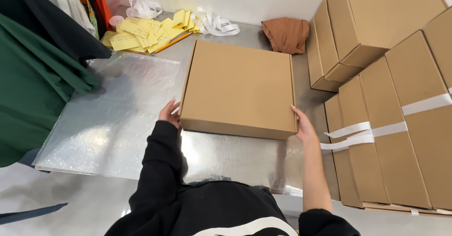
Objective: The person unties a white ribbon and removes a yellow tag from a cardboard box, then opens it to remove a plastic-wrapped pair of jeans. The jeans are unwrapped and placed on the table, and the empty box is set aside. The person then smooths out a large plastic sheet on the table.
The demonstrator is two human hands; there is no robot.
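A flat square brown cardboard box [238, 87] lies closed on a shiny metal table [235, 158]. My left hand [169, 113] presses against the box's near-left corner, the arm in a black sleeve. At the near-right corner my right hand [303, 126] grips the box's edge, forearm bare. Both hands hold the box from its sides.
A clear plastic sheet [113, 113] covers the table's left part. Stacked brown boxes [391, 123], some with white strips, fill the right. Yellow paper slips [141, 33], white tape strips [214, 24] and a brown cloth [286, 34] lie at the back. Green and dark garments [33, 76] hang left.
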